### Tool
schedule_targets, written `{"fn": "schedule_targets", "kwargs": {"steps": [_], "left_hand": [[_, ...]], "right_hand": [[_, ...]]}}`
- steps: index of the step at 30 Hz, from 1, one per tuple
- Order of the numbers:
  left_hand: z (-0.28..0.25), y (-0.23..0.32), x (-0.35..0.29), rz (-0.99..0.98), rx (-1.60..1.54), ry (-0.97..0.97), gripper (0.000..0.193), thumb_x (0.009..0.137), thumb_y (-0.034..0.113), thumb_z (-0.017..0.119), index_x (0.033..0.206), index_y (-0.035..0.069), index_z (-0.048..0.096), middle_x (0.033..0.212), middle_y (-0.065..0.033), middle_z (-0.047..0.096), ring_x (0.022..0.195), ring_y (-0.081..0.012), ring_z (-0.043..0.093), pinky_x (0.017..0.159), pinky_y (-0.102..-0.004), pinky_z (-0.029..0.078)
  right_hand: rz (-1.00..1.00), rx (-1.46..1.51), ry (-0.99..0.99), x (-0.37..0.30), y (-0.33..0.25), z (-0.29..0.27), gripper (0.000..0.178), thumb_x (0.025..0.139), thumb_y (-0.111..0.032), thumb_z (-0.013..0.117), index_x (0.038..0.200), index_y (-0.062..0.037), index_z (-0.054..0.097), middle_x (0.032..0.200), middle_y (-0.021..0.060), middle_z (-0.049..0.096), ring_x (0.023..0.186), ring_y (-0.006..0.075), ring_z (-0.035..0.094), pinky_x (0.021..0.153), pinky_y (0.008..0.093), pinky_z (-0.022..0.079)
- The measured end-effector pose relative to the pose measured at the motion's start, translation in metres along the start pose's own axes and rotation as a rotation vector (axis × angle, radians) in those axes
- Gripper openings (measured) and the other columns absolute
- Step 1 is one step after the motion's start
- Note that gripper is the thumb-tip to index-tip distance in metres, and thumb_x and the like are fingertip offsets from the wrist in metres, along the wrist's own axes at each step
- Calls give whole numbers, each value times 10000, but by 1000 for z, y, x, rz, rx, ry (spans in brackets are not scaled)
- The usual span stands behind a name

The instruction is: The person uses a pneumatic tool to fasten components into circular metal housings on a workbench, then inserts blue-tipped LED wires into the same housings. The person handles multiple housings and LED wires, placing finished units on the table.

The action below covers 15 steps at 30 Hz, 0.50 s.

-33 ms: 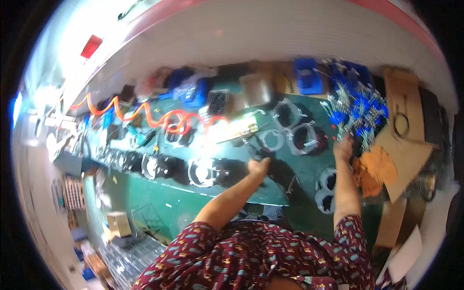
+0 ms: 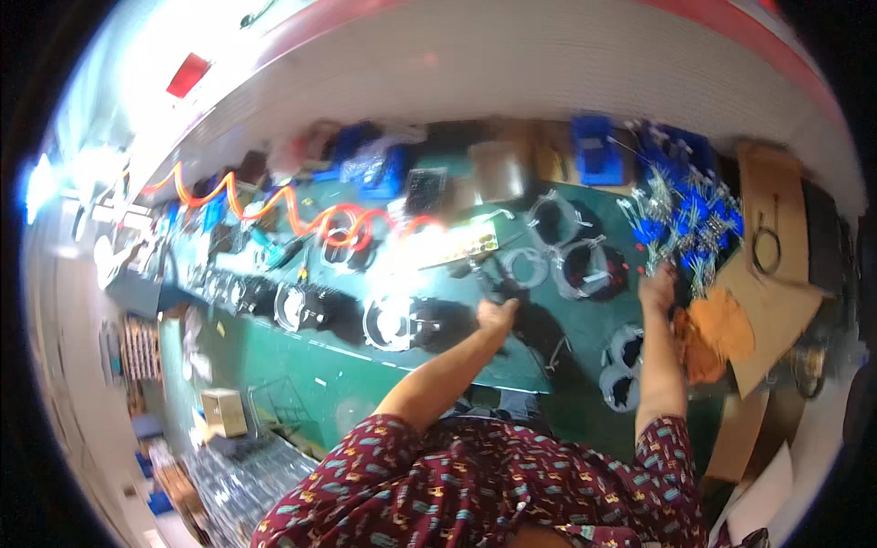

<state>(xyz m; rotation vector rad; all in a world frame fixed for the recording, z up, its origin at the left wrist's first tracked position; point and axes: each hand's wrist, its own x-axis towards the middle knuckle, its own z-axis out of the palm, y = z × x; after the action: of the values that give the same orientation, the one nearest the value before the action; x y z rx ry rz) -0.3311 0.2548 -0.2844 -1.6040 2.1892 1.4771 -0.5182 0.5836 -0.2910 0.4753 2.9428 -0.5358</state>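
Note:
My left hand (image 2: 496, 315) is closed around the near end of a black part (image 2: 493, 279), held low over the green table; its exact kind is blurred. At the right, my right hand (image 2: 658, 285) reaches to the near edge of a heap of wire leads with blue connectors (image 2: 690, 219). Its fingers are smeared and partly hidden among the leads, so their grip is unclear. Several coils of pale cable (image 2: 582, 268) lie between the hands. Left of my left hand stands a row of black round lamp housings (image 2: 391, 324), the nearest one brightly lit.
An orange coiled hose (image 2: 292, 215) hangs across the back left. Blue bins (image 2: 598, 151) line the wall. An orange cloth (image 2: 720, 331) and cardboard (image 2: 776, 310) lie at the right, with grey rings (image 2: 621, 388) near the front edge. A small carton (image 2: 224, 411) stands lower left.
The whole view has shifted slightly, so the scene sits a little further right and lower. Both hands keep about the same places relative to the table.

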Motion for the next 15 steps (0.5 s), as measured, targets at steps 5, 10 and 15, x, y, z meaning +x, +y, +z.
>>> {"fn": "schedule_targets", "kwargs": {"steps": [5, 10, 15], "left_hand": [[16, -1, 23, 398, -52, 239, 473, 739, 258, 808, 1052, -25, 593, 854, -138, 680, 715, -269, 645, 683, -406, 548], [-7, 79, 4, 605, -395, 49, 287, 780, 167, 716, 955, -7, 570, 765, -63, 627, 639, -178, 601, 573, -370, 514], [-11, 178, 24, 331, -296, 6, 284, 819, 196, 748, 1006, 15, 635, 889, -62, 662, 705, -173, 598, 639, -352, 502]], "right_hand": [[-73, -23, -64, 15, 6, -1, 739, 904, -320, 679, 1535, -101, 364, 1224, 248, 637, 1093, 448, 646, 909, 551, 530], [-134, 188, -24, 17, 14, -1, 284, 881, -253, 643, 1047, -23, 648, 1026, 265, 712, 1010, 455, 673, 885, 533, 524], [-48, 103, 12, -1, -18, -6, 444, 813, -327, 753, 1129, -25, 676, 1094, 250, 711, 1055, 422, 680, 914, 512, 532]]}}
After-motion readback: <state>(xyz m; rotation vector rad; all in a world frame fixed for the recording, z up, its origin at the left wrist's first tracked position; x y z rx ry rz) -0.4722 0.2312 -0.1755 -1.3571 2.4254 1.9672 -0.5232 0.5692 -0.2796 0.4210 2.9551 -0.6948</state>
